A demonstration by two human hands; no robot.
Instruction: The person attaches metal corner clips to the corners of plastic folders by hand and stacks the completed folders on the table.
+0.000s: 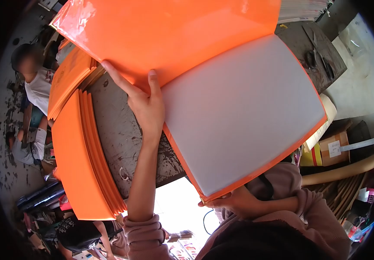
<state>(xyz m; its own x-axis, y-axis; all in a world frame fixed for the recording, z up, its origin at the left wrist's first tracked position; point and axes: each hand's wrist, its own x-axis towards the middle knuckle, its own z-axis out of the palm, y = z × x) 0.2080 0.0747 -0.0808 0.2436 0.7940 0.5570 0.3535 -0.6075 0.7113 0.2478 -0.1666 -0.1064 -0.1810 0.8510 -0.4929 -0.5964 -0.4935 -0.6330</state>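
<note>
A large orange folder (174, 39) lies open, its glossy orange cover raised at the top and its grey-white inner panel (243, 112) facing up. My left hand (145, 102) is at the cover's lower left edge, thumb and index finger spread against the orange sheet, the other fingers hidden behind it. At the panel's bottom corner, my right hand (234, 203) grips the orange-bordered edge from below, its fingers partly hidden under the folder. A stack of orange folders (76, 160) stands to the left of my left forearm, with another orange stack (70, 82) behind it.
Black scissors (313, 56) rest on the dark, worn table (117, 125) at the upper right. Bundled sheets (300, 11) sit at the top right. A cardboard box (334, 148) is at the right. Other people (37, 86) are at the far left and lower left.
</note>
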